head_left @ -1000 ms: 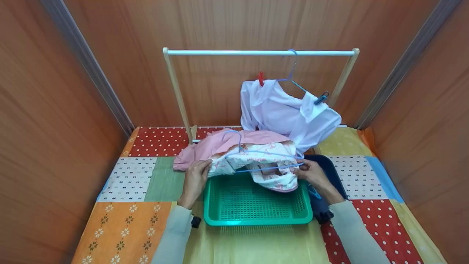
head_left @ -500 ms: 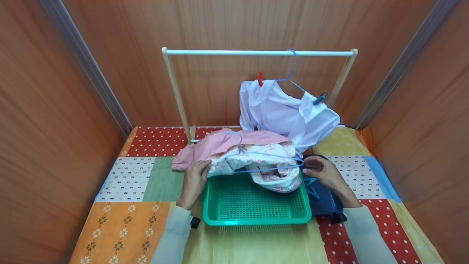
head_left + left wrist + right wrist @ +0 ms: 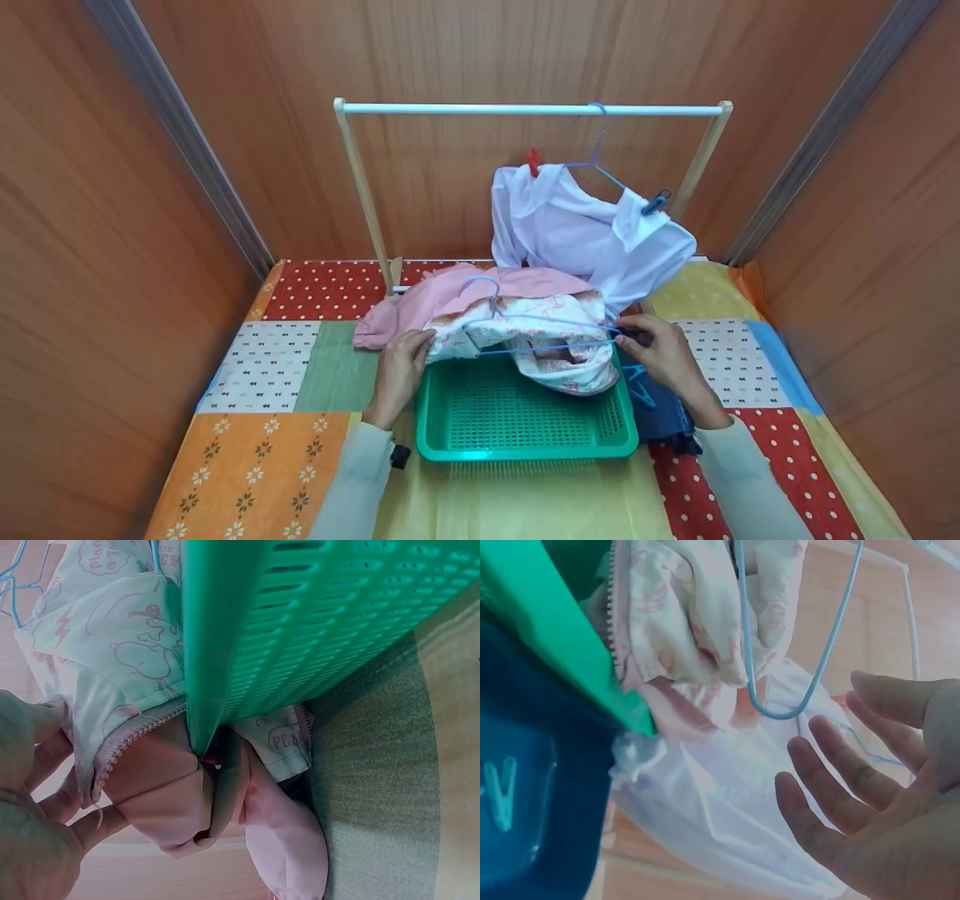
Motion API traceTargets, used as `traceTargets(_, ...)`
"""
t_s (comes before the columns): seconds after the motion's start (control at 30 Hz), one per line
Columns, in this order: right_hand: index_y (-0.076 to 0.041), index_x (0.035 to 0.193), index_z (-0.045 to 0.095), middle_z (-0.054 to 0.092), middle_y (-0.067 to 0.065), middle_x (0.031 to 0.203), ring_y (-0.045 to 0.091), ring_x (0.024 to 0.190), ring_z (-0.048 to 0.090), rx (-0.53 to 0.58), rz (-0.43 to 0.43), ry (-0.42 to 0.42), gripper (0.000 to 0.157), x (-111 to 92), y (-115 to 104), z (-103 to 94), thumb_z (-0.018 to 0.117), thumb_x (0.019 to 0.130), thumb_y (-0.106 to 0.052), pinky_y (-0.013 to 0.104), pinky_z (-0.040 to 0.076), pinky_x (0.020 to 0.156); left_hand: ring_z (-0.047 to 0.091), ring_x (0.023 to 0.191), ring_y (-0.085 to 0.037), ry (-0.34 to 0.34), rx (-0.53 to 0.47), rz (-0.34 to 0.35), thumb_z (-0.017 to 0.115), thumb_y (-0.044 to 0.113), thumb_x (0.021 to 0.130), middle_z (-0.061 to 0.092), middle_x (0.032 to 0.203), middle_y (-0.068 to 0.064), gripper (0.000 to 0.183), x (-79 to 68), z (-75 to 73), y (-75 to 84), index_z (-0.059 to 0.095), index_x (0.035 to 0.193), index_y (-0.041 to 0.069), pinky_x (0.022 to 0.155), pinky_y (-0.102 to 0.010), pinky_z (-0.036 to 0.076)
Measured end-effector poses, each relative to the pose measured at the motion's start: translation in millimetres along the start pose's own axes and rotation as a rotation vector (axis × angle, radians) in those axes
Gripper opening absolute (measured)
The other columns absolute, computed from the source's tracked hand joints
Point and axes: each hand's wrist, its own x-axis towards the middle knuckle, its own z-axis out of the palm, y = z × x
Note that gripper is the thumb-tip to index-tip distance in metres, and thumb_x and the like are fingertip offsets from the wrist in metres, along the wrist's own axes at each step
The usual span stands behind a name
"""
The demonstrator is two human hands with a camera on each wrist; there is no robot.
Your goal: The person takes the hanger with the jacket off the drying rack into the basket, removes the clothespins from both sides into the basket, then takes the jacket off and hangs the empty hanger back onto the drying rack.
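A pink zip jacket (image 3: 517, 279) with a white printed lining (image 3: 142, 645) lies bunched over the back of a green basket (image 3: 525, 454). My left hand (image 3: 396, 375) pinches the jacket's edge near the zip. A thin blue clothes hanger (image 3: 547, 348) lies against the lining, its hook up. My right hand (image 3: 671, 364) is beside the hanger's right end. In the right wrist view its fingers (image 3: 832, 787) are spread and loosely bent, apart from the hanger's curved end (image 3: 780, 716). How far the hanger goes into the jacket is hidden.
Behind stands a rack with a white rail (image 3: 465, 109). A white shirt (image 3: 577, 217) hangs there, clipped by a red peg (image 3: 533, 161) and a dark peg (image 3: 656, 201). Right of the basket, a dark blue container (image 3: 577, 765) holds light-blue pegs (image 3: 506, 795).
My right hand has let go of the hanger's right end, drawn back right, then come in beside it again. The hanger's hook has dropped slightly. My left hand has stayed on the jacket.
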Motion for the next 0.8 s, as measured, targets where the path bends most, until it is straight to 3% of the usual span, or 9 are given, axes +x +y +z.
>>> traceTargets(0.37, -0.015, 0.103, 0.071, 0.07, 0.002, 0.103, 0.019, 0.093, 0.066, -0.084, -0.2, 0.041, 0.023, 13, -13, 19.6, 0.069, 0.082, -0.007, 0.039, 0.052, 0.076, 0.063, 0.086, -0.012, -0.005, -0.006, -0.001, 0.06, 0.014, 0.09, 0.071, 0.094, 0.001, 0.021, -0.2, 0.2, -0.6, 0.071, 0.108, 0.015, 0.078, -0.032, 0.055)
traceTargets(0.8, -0.012, 0.101, 0.072, 0.071, 0.005, 0.1, 0.022, 0.089, 0.067, -0.107, -0.195, 0.064, 0.019, 17, -15, 35.6, 0.068, 0.083, -0.008, 0.04, 0.053, 0.073, 0.065, 0.091, -0.016, -0.003, 0.002, -0.003, 0.06, 0.014, 0.09, 0.072, 0.096, 0.0, 0.02, 0.7, 1.2, -1.7, 0.071, 0.107, 0.014, 0.08, -0.033, 0.055)
